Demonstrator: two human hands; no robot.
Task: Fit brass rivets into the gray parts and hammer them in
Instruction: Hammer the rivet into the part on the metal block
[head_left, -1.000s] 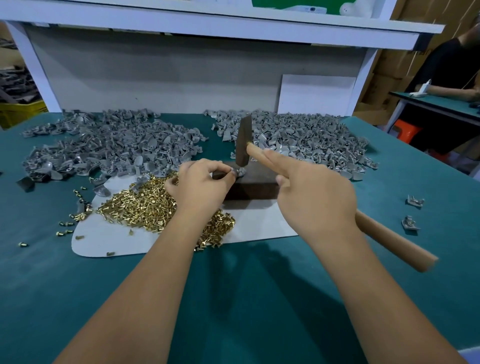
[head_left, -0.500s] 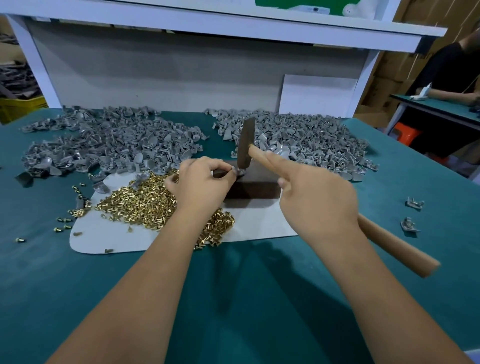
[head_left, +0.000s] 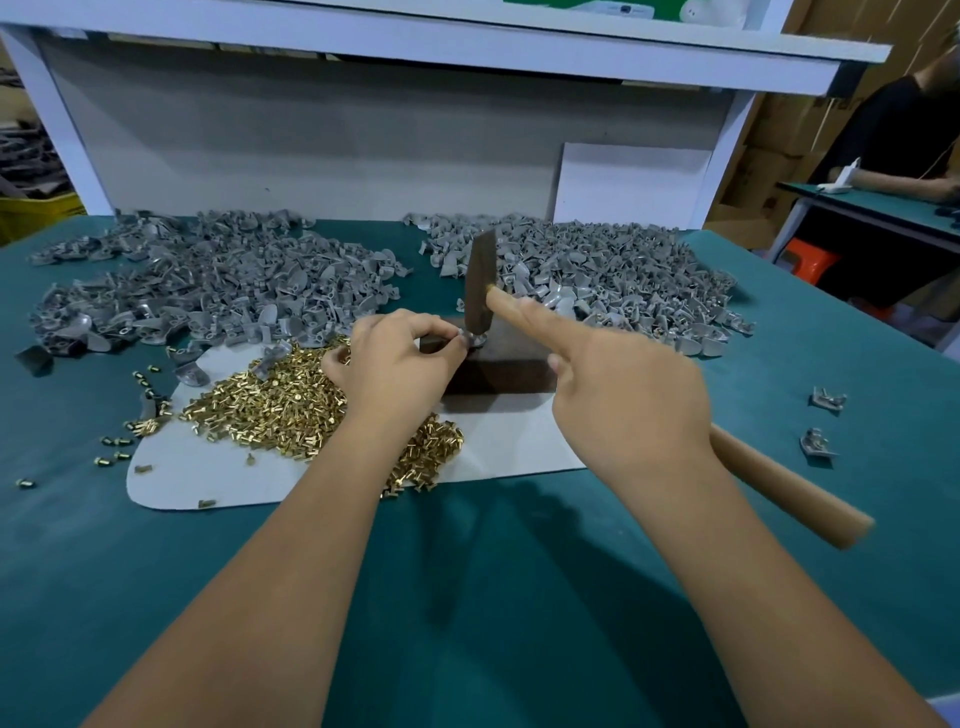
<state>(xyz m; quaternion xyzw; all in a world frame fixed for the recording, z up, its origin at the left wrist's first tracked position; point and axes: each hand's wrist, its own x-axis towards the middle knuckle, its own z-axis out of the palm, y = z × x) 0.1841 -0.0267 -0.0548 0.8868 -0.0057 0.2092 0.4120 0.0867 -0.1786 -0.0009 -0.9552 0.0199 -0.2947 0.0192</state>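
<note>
Rivet under hammer (head_left: 479, 291) face hidden, left hand (head_left: 395, 364) covering block's (head_left: 498, 364) corner, bystander (head_left: 904, 135) cropped at right edge

A desk (head_left: 156, 597) with a teal top fills the near ground. At its far edge stands a gray back panel (head_left: 322, 150) framed by white posts (head_left: 54, 124), under a white shelf (head_left: 467, 44) that runs across the top. A white board (head_left: 631, 182) leans against the panel on the right. Far left sits a yellow bin (head_left: 36, 213). On the right stands a second teal table (head_left: 883, 210) with cardboard boxes (head_left: 769, 150) behind it, an orange stool (head_left: 810, 260) below, and a person in black (head_left: 893, 135) resting an arm on it.
</note>
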